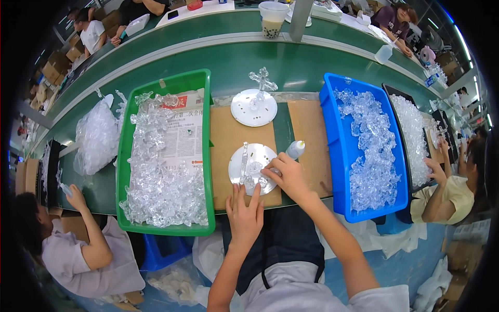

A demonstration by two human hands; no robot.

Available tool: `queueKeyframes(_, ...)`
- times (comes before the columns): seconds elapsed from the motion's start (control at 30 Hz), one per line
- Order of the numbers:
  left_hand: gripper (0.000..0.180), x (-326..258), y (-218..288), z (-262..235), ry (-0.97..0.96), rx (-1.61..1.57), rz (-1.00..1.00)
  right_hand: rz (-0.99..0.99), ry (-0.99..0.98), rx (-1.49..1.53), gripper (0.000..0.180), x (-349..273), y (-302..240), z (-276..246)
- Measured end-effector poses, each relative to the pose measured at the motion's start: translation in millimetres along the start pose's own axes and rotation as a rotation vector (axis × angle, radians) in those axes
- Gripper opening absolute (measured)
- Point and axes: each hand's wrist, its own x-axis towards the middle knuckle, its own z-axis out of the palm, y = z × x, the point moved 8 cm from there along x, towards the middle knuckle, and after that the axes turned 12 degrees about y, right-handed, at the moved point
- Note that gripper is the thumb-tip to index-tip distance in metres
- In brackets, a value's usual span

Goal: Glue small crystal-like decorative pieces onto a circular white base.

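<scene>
Far out to the left of the person's hands a heap of clear plastic bags [96, 136] lies on the green table [291, 65], and nearer in, just left of the left hand, a green bin [165, 228] holds a pile of clear crystal-like pieces over a printed sheet. The left hand [244, 213] lies flat and open on the brown cardboard mat [226, 135], fingers stretched up to the near rim of a white round disc [253, 167]; it grips nothing. A clear upright piece stands on that disc. The right hand [288, 177] rests on the disc's right side, fingers curled and pinching at a small clear piece there. Just beyond its knuckles stands a small white glue bottle [295, 149]. Farther above both hands sits a second white disc [254, 107] with a clear cross-shaped piece. Right of the right hand, a blue bin [338, 171] is filled with more clear pieces.
</scene>
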Motion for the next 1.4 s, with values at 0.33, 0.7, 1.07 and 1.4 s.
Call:
queueKeyframes(0.33,0.043,7.2,8.6,9.7,0.086,0.185,0.001,0.107,0.045,0.052,0.016,-7.8,6.0,3.6)
queueKeyframes(0.7,0.032,15.2,17.5,10.6,0.228,0.328,0.018,0.367,0.45,0.254,0.045,-6.6,65.0,-53.9)
queueKeyframes(1.07,0.035,10.7,5.4,8.4,0.22,0.34,-0.011,0.307,-0.02,-0.155,0.037,-75.6,1.2,-71.1)
queueKeyframes(1.4,0.036,11.5,6.8,8.0,0.203,0.351,-0.008,0.249,-0.041,-0.188,0.036,-69.9,-6.6,-59.8)
